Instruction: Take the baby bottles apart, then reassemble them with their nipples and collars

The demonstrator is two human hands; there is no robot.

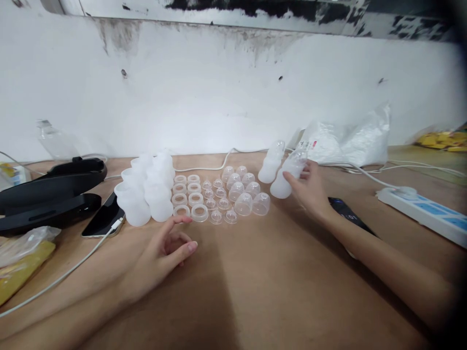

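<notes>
My right hand (pixel 308 184) is wrapped round a capped baby bottle (pixel 286 181), white below with a clear dome on top. A second capped baby bottle (pixel 271 164) stands just to its left. Over the table in front of the parts, my left hand (pixel 173 245) hovers with fingers apart and holds nothing. Near it are rows of white collar rings (pixel 199 213), clear nipples (pixel 216 217) and clear dome caps (pixel 243 204). Uncapped white bottle bodies (pixel 135 208) stand grouped at the left end of these rows.
A phone (pixel 105 218) with a white cable and a black curved device (pixel 47 189) lie left. On the right are a dark device with a lit display (pixel 348 214), a power strip (pixel 426 211) and a plastic bag (pixel 350 138) by the wall.
</notes>
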